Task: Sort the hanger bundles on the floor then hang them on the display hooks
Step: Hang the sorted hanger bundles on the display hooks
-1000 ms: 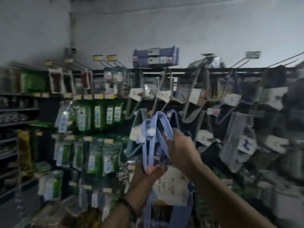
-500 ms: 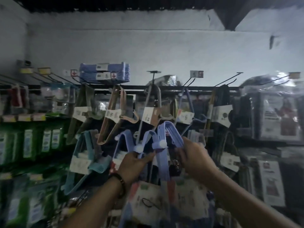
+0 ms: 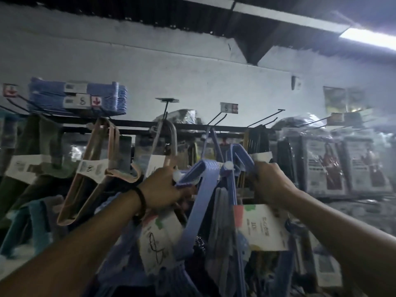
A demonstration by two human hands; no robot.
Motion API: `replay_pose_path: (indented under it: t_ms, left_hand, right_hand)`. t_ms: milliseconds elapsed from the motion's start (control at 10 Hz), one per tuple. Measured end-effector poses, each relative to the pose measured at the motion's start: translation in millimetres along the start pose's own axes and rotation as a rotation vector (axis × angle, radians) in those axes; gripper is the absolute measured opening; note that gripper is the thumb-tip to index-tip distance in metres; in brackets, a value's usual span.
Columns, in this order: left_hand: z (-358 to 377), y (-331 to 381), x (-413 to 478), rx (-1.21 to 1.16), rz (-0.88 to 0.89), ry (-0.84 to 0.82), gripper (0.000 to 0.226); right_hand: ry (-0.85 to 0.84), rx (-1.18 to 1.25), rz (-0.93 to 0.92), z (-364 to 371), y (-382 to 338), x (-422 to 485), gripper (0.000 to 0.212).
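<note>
Head view: left hand point(image 3: 162, 187) and right hand point(image 3: 270, 181) gripping upright hanger bundles point(image 3: 192, 221), hooks up.

Two lavender-blue plastic hanger bundles were held up close together in front of the display rail point(image 3: 132, 125). The left hanger bundle point(image 3: 203, 170) was clasped near its hook end by the left grip point(image 3: 165, 187) and tilted, with its arms trailing downward and a white paper left label point(image 3: 160, 239) banded round it. The right hanger bundle point(image 3: 244, 157) was clasped by the right grip point(image 3: 270, 181), with its hook ends raised just below the rail and a white right label point(image 3: 261, 228) wrapped round it. White round knobs point(image 3: 228, 166) were seen at the bundle tops. Black wire display hooks point(image 3: 265, 117) were seen projecting from the rail, angled upward; a peach bundle point(image 3: 92, 168) and a green bundle point(image 3: 40, 146) were already hung
</note>
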State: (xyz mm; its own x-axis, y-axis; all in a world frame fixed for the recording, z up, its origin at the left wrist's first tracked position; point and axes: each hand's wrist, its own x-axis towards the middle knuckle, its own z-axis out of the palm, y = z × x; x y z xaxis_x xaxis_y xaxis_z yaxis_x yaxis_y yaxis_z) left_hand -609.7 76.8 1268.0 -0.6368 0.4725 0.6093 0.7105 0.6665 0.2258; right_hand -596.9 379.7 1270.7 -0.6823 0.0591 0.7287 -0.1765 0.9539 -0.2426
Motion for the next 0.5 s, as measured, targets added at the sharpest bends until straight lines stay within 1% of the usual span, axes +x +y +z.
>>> replay_pose_path:
  t_ms: [100, 200, 300, 400, 500]
  left_hand:
    - [5, 2, 36, 0.024, 0.081, 0.005, 0.038]
    - [13, 10, 70, -0.061, 0.075, 0.032, 0.048]
    - [19, 20, 103, -0.231, -0.012, 0.024, 0.037]
    - [25, 31, 130, -0.348, -0.086, 0.021, 0.036]
    - [31, 37, 159, -0.431, -0.174, 0.099, 0.032]
  right_hand:
    - [-0.043, -0.034, -0.001, 12, 12, 41, 0.014]
    - [-0.071, -0.135, -0.078, 19, 18, 89, 0.007]
    - [-0.094, -0.119, -0.126, 26, 23, 134, 0.013]
    - [-0.090, -0.046, -0.100, 32, 24, 175, 0.024]
    - [-0.087, -0.015, -0.100, 35, 34, 210, 0.029]
